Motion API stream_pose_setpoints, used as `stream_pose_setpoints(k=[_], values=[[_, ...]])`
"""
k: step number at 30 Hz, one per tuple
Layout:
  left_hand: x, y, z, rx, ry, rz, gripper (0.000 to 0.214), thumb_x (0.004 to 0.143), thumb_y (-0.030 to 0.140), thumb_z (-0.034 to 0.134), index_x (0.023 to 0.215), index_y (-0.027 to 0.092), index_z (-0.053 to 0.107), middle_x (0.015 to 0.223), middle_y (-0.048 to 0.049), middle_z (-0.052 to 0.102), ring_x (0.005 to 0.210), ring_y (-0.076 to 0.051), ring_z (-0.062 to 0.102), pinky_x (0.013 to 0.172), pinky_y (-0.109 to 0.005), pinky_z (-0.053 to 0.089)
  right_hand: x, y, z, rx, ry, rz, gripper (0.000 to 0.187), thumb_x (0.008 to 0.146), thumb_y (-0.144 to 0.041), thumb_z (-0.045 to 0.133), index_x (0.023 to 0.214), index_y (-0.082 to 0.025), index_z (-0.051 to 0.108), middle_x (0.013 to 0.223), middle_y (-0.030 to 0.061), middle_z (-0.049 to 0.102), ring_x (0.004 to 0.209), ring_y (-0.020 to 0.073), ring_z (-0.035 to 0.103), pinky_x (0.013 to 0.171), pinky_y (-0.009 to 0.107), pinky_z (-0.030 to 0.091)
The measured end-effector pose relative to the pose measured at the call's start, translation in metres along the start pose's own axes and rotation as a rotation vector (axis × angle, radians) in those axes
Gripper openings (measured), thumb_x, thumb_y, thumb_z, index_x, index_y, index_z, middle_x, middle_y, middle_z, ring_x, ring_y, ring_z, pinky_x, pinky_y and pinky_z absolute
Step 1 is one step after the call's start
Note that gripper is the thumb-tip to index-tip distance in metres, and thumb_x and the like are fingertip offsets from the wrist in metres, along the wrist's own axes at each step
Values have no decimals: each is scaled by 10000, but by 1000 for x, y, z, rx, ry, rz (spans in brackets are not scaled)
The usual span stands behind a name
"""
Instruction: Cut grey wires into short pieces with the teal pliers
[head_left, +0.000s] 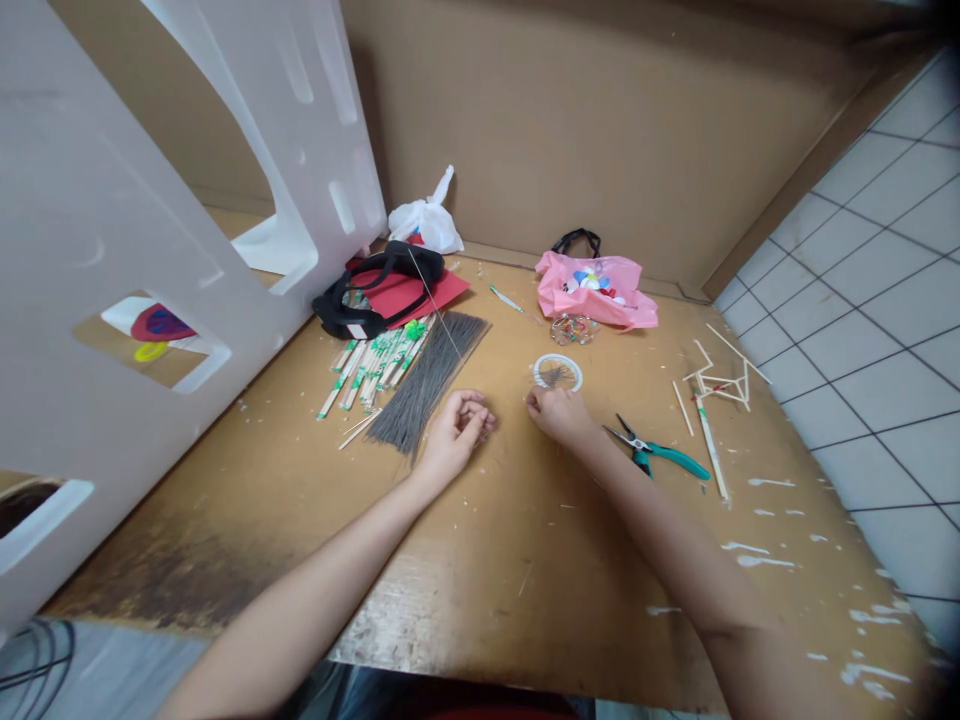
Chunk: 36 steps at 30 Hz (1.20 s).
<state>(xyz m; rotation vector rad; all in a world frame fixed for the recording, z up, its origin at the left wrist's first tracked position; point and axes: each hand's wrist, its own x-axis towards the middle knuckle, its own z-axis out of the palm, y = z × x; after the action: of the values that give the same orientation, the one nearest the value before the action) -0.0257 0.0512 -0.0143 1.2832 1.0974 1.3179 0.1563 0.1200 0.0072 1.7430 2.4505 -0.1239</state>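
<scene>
The left grip (454,437) curls shut, empty, beside a sheaf of thin dark-grey wires (424,380); the closed right grip (551,416) nears a round white ring (558,372), any hold unclear.

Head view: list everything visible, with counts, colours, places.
panel: one, white, left side
tabletop: one, tan, under everything
white bag: one, white, back edge
pink bag: one, pink, back edge
paper sheet: one, red, back left
strap: one, black, on paper
wire bundle: one, grey, centre left
wooden sticks: many, pale, left of wires
ring: one, white, centre
pliers: one, teal-handled, right of centre
stick frame: one, pale, far right
left hand: one, beside wires
right hand: one, below ring
</scene>
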Motion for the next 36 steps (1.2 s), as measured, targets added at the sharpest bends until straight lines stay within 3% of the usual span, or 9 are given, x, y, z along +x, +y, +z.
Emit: stream_pose_setpoints(k=[8,13,18,36], values=[[0,-2,1,-8,1,5,228,821,341,529,974,199,438,756,2,587,672,-112,579,571,-215,448,-13,12,-21,38,0,-5,297,895,-272,359,1058,-204,598,980,79,677,842,195,607,682,251,382],[0,-2,2,-8,-16,-3,228,820,346,533,967,198,440,738,8,574,659,-115,573,557,-216,436,-46,30,-30,20,-102,-17,223,796,-208,455,824,-208,676,829,53,692,720,176,600,604,239,357],[-1,-2,2,-11,-29,-1,218,827,328,529,973,193,441,732,8,569,650,-110,565,570,-221,441,-67,30,-26,-23,-155,-18,223,742,-186,485,789,-210,702,804,70,704,731,199,614,637,264,371],[-1,-5,2,-18,-42,14,197,830,307,525,964,188,441,729,4,569,648,-107,563,563,-212,437,-65,24,-19,-100,-155,56,265,772,-201,451,861,-174,700,905,112,703,865,231,629,742,296,401]])
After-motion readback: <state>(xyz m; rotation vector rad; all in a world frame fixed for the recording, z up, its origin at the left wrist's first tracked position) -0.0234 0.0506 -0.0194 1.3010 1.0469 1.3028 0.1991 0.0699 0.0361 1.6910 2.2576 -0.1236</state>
